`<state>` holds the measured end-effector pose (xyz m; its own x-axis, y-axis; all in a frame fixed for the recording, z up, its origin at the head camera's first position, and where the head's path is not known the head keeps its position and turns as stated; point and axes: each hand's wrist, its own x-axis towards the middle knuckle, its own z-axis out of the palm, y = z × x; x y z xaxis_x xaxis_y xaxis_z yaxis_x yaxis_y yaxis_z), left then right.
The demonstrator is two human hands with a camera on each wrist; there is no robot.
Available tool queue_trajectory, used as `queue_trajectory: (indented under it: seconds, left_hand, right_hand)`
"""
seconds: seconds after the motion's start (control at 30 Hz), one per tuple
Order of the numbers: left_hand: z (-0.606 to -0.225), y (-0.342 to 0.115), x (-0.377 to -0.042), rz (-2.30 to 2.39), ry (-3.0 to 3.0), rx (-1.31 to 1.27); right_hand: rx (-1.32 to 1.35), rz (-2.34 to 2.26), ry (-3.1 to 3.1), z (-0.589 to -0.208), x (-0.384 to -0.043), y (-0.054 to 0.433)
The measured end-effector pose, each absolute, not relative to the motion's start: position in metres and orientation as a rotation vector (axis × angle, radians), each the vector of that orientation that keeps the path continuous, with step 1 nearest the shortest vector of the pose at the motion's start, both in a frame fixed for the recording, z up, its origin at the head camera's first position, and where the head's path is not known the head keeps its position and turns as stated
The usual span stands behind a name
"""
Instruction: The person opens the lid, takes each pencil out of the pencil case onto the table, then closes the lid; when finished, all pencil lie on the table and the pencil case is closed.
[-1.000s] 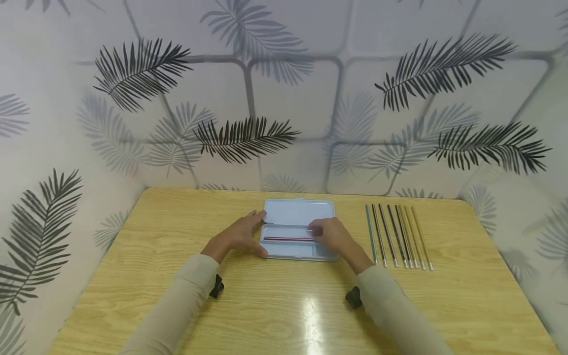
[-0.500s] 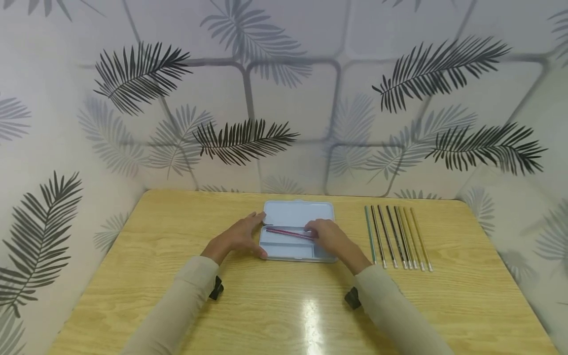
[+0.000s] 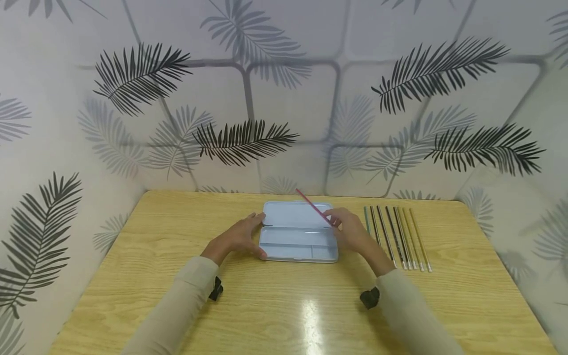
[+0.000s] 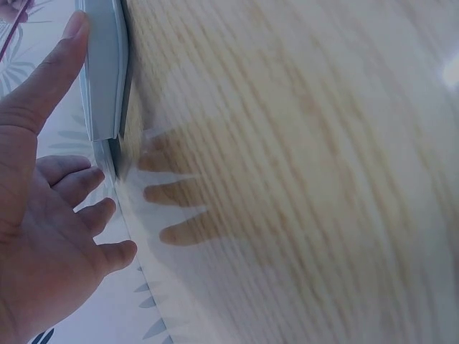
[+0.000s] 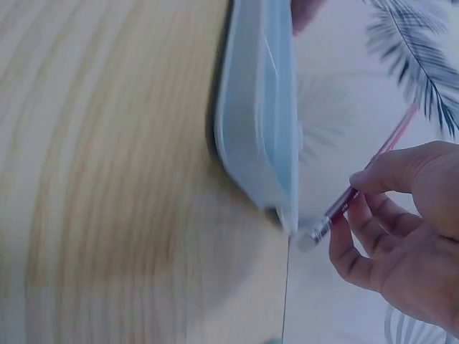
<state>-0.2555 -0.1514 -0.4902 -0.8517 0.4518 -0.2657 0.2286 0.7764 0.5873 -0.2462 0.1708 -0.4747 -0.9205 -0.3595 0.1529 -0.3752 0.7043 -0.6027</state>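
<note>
A pale blue pencil case (image 3: pixel 286 237) lies on the table with its lid (image 3: pixel 290 213) folded back toward the wall; its compartments hold nothing. My right hand (image 3: pixel 350 230) pinches a red pencil (image 3: pixel 312 205) between thumb and fingers near its eraser end, raised over the case's right side. In the right wrist view, the white eraser (image 5: pixel 307 242) and silver band stick out below the fingertips. At the case's left side, my left hand (image 3: pixel 239 236) has its fingers spread, the thumb (image 4: pixel 70 32) touching the front left edge and fingertips at the lid.
To the right, several pencils (image 3: pixel 401 236) lie side by side: one green, some dark, some yellowish, erasers toward me. The wooden table (image 3: pixel 284 305) meets a leaf-patterned wall (image 3: pixel 293 98) at its back edge. Black straps sit on both wrists.
My right hand has lifted the red pencil out of the case and moved right, with the pencil's far end swinging up and away. My left hand has stayed at the case.
</note>
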Motion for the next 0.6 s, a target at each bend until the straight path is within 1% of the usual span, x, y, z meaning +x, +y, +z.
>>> queue_trajectory:
  seconds: [0.43, 0.6]
  left_hand:
    - [-0.489, -0.150, -0.254, 0.780, 2.579, 0.524]
    - [-0.489, -0.150, -0.254, 0.776, 2.579, 0.514]
  right_hand:
    - [0.407, 1.396, -2.952, -0.459, -0.233, 0.262]
    - [0.369, 1.492, -2.977, -0.459, -0.229, 0.297]
